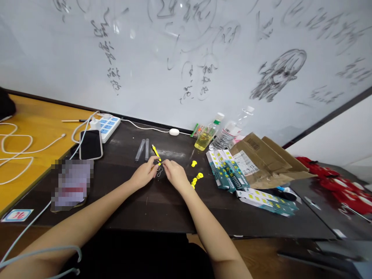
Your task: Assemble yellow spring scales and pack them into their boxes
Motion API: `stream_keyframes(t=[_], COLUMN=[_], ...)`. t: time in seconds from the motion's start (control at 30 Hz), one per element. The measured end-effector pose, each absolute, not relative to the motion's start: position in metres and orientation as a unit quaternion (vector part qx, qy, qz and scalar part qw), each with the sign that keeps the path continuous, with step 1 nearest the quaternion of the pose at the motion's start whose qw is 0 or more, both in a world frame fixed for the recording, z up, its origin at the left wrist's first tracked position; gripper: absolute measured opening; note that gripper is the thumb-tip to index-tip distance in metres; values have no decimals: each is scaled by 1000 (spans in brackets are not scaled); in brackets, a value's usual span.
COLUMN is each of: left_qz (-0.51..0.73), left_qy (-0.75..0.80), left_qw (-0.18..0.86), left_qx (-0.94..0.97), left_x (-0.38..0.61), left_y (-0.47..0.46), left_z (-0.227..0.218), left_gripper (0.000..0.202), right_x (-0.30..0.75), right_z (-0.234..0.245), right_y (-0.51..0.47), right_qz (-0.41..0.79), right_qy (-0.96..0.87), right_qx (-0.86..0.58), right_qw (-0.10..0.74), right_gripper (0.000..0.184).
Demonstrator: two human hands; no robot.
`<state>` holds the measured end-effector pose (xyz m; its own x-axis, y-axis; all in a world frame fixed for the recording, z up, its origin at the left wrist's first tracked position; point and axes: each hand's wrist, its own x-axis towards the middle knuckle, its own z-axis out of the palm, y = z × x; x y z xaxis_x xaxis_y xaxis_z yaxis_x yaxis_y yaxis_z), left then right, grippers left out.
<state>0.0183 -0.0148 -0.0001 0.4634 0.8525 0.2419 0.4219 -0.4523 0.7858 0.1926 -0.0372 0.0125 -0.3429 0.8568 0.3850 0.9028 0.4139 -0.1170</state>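
Observation:
Over the dark tabletop, my left hand [145, 173] is closed, with a small yellow piece [159, 164] at its fingertips. My right hand [175, 173] is pinched shut close against the left fingertips; what lies between its fingers seems to be part of a thin pale thread [159, 171], largely hidden. The thread hangs in loose loops between both hands. Just beyond my left fingers lies a slim yellow stick [156, 151] with a pale tip. Two clear tubes [140, 150] rest to its left. Several yellow caps [200, 176] lie right of my right hand.
Green-and-white boxes [226, 170] and an opened cardboard package [258, 159] lie to the right. Two bottles [205, 138] stand by the whiteboard [139, 58]. On the left are a phone [91, 145], a power strip [109, 128] and white cables [30, 146].

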Motion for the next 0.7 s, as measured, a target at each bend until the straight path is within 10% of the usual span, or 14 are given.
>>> stream_keyframes(t=[0.7], left_qz=[316], left_qy=[386], left_qw=[360], left_qx=[788], left_x=[16], left_y=[-12], left_z=[0], left_gripper=[16], right_x=[187], right_z=[9], right_y=[-41], right_qz=[-86], right_qy=[-830], right_qx=[-523], right_qw=[174], right_gripper=[20])
